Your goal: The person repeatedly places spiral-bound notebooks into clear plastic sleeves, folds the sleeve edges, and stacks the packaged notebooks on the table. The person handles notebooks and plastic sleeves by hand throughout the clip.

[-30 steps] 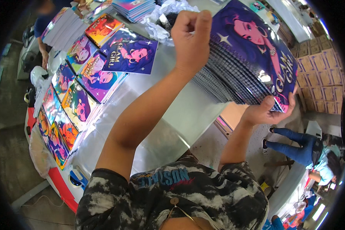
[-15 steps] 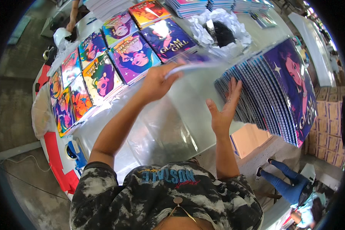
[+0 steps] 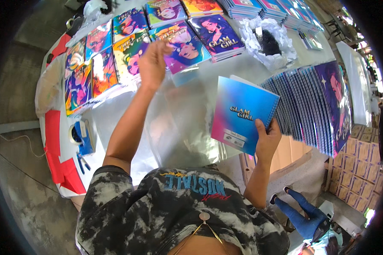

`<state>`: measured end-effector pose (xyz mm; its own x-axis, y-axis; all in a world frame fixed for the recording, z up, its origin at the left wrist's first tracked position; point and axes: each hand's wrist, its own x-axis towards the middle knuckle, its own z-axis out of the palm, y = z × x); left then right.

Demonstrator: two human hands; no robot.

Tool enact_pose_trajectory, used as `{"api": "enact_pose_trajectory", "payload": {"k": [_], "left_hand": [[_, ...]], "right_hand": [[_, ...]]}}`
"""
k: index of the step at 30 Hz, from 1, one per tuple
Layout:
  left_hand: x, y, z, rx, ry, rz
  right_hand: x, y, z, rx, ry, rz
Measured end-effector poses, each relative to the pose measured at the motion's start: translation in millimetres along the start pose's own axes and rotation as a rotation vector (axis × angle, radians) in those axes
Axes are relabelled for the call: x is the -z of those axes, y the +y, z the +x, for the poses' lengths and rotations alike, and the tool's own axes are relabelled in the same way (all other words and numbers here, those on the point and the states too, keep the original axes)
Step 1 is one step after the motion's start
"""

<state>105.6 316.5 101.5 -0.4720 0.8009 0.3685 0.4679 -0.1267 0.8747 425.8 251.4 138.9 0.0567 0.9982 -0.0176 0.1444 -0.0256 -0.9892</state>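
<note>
My right hand (image 3: 268, 138) grips a spiral notebook (image 3: 242, 100) by its wire-bound edge, thumb on top. Its blue-to-pink back cover faces up, with a small white label near one corner. A pale sheet or second edge shows behind its top. Just right of it stands a long leaning row of spiral notebooks (image 3: 300, 110), the end one showing a dark purple cover. My left hand (image 3: 153, 66) is raised over a purple illustrated notebook (image 3: 189, 49) in the laid-out piles. Its fingers are bent and smeared by motion; whether they hold anything is unclear.
Piles of colourful notebooks (image 3: 104, 70) line the far left. Crumpled white paper around a black brush-like object (image 3: 270, 42) lies beyond the row. A blue tape dispenser (image 3: 86, 137) sits at left. Cartons (image 3: 357, 163) and another person (image 3: 304, 216) are at right.
My right hand has left the side of the notebook row and now holds a notebook, back cover up. My left hand, earlier carrying a blurred thin item, has moved left over the piles.
</note>
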Motion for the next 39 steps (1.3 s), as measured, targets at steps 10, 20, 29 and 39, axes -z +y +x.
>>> {"api": "enact_pose_trajectory", "payload": {"k": [10,20,29,39], "left_hand": [[96.2,29.9,-102.4,0.228,-0.341,-0.302],[143.2,-88.0,-190.7,0.129,0.119,0.69],[126.7,-67.1,-69.1,-0.018,-0.118,0.425],[83.4,-88.9,-31.2,0.003,-0.242,0.556]], "right_hand": [[-104.0,13.9,-36.9,-0.122,-0.524,0.244],[-219.1,120.2,-52.2,0.568,-0.27,-0.476],[-233.9,51.7,103.6,0.524,-0.206,-0.637],[-271.0,59.7,177.4,0.281,-0.202,-1.246]]}}
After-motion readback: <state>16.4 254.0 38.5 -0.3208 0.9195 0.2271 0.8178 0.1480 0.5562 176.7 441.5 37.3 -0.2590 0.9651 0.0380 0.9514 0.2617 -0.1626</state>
